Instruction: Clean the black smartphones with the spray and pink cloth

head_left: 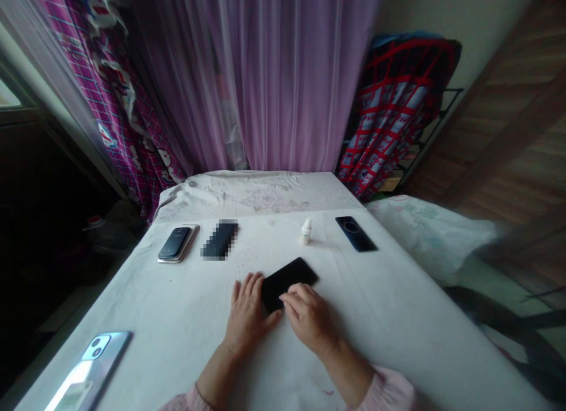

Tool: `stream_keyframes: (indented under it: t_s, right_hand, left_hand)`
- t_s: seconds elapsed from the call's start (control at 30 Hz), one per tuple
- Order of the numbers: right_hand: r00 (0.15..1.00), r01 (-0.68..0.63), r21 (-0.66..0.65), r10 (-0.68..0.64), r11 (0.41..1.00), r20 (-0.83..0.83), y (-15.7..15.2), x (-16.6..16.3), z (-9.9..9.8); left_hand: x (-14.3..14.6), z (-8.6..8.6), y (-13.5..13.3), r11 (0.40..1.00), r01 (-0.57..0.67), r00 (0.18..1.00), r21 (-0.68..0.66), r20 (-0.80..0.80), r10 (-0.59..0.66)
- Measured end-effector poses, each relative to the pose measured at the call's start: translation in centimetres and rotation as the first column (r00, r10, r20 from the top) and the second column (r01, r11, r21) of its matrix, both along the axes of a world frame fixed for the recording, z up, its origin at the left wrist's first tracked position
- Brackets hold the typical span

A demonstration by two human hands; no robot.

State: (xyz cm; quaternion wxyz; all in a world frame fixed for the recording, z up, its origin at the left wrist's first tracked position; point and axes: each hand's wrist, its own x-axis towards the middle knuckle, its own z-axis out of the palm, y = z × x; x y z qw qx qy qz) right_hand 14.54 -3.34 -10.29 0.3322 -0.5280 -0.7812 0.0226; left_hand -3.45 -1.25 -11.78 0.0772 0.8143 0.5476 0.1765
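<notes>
A black phone lies flat in the middle of the white-covered table. My left hand rests flat beside its left edge, fingers stretched out and the thumb against the phone's near corner. My right hand lies over the phone's near end, fingertips pressed on its surface. Neither hand lifts the phone.
A small white dropper bottle stands behind the phone. A dark phone lies at the back right, two more phones at the back left, and a light blue phone at the near left edge. Purple curtains hang behind.
</notes>
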Motion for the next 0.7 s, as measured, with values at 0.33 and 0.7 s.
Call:
stream_keyframes:
  t_s: [0.33,0.7]
  right_hand:
    - [0.99,0.137,0.041,-0.135,0.99,-0.041,0.7,2.3,-0.3]
    - [0.999,-0.042,0.039,0.043,0.998,-0.016,-0.7,-0.5,0.2]
  left_hand:
    - [-0.2,-0.1,-0.1,0.999,0.022,1.0,0.048,0.004,-0.022]
    - [-0.3,-0.1,-0.2,0.997,0.052,0.999,0.061,0.005,-0.052]
